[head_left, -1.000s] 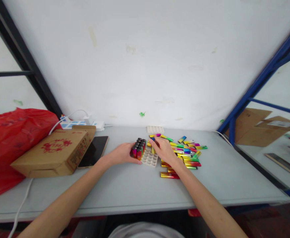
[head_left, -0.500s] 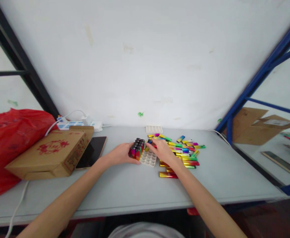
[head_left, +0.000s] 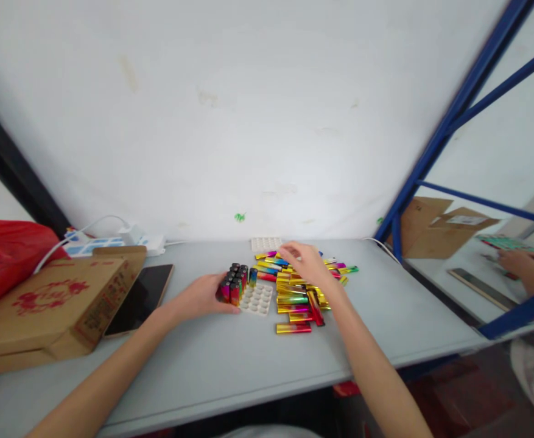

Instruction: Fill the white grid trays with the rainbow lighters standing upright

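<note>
A white tray with round holes (head_left: 258, 300) lies mid-table. Its left part is filled with upright colourful lighters (head_left: 233, 283). My left hand (head_left: 199, 297) rests against the tray's left side, fingers curled around the standing lighters. My right hand (head_left: 307, 263) hovers over a pile of loose shiny lighters (head_left: 299, 295) to the right of the tray, fingers bent downward over the pile's far end. Whether it holds a lighter I cannot make out. A second tray with nothing in it (head_left: 267, 244) lies by the wall.
A cardboard box with red print (head_left: 50, 301) and a dark phone (head_left: 140, 290) lie at the left, with a red plastic bag (head_left: 2, 252) and a power strip (head_left: 106, 242) behind. A blue rack frame (head_left: 435, 152) stands at the right; another person's hands (head_left: 522, 264) work beyond it.
My right hand has left the tray and moved right and back over the loose pile. The camera has swung to the right. My left hand stays at the tray.
</note>
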A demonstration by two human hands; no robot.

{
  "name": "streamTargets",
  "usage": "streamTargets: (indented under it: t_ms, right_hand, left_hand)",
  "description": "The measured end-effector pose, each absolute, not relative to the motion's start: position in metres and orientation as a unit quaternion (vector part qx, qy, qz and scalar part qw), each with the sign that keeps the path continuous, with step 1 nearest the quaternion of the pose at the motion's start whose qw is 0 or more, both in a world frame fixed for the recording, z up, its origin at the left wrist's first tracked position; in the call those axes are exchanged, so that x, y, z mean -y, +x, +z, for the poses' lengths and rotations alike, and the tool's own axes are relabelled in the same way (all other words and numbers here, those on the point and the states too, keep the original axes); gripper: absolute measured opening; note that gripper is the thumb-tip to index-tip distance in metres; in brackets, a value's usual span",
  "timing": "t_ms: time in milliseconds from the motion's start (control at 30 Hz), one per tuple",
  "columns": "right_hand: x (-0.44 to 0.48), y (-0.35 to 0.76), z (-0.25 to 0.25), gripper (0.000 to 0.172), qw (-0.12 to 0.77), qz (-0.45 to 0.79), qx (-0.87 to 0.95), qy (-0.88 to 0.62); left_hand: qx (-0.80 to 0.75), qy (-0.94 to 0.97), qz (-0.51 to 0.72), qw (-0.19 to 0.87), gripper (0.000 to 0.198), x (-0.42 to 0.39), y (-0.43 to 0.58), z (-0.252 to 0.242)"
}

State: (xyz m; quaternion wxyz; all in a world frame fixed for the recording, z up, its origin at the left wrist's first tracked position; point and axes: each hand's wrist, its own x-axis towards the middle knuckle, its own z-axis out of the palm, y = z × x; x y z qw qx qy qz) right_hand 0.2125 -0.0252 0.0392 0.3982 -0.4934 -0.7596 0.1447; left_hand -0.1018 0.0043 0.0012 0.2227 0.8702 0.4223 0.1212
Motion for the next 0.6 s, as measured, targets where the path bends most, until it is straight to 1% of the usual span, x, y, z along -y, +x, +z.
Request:
streamTargets:
  t_ms: [67,167,300,367,500,567,600]
  right_hand:
    - [0.021,0.260,0.039,0.027,0.407,0.102,0.736,-0.532]
    - [0.023,0.338,0.025,0.022,0.362,0.064,0.716,-0.593]
    - [0.036,0.409,-0.002,0.028,0.282,0.057,0.722,-0.629]
    - [0.043,0.423,-0.013,0.029,0.264,0.057,0.731,-0.626]
    - [0.052,0.425,-0.026,0.022,0.288,0.054,0.722,-0.627]
    - [0.057,0.423,-0.026,0.022,0.326,0.067,0.703,-0.628]
    - [0.061,0.421,-0.025,0.025,0.354,0.080,0.688,-0.629]
  left_hand:
    - [-0.432,0.867,0.117,0.217,0.071,-0.005,-0.102,0.001]
    - [-0.440,0.864,0.117,0.216,0.069,-0.006,-0.101,0.001]
    - [-0.448,0.859,0.118,0.217,0.067,-0.008,-0.101,0.003]
    - [-0.454,0.856,0.113,0.220,0.069,-0.010,-0.101,0.003]
    - [-0.477,0.847,0.113,0.206,0.073,-0.014,-0.100,0.003]
    - [-0.490,0.844,0.108,0.191,0.075,-0.016,-0.099,0.003]
    - [-0.495,0.842,0.104,0.186,0.075,-0.017,-0.098,0.003]
